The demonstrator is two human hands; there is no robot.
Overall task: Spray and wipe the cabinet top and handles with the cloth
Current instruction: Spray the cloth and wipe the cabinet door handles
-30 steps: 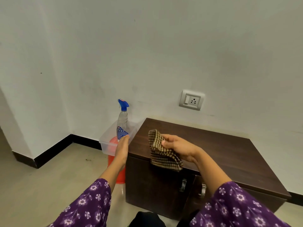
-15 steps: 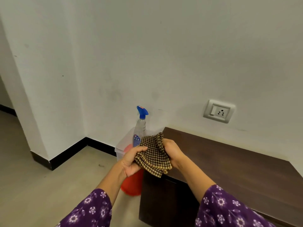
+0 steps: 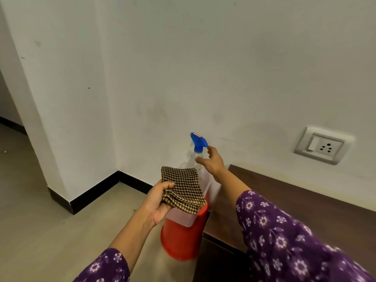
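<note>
I see left hand (image 3: 159,202) clamped on the folded checked cloth (image 3: 183,189), centre frame; right hand (image 3: 212,162) at the spray bottle (image 3: 198,142) neck just above, fingers apart (not closed on it). Dark cabinet top (image 3: 284,200) sits lower right.

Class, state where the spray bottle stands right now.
Head view: the spray bottle stands mid-frame in the clear tub, left of the cabinet, right hand at its neck.
</note>
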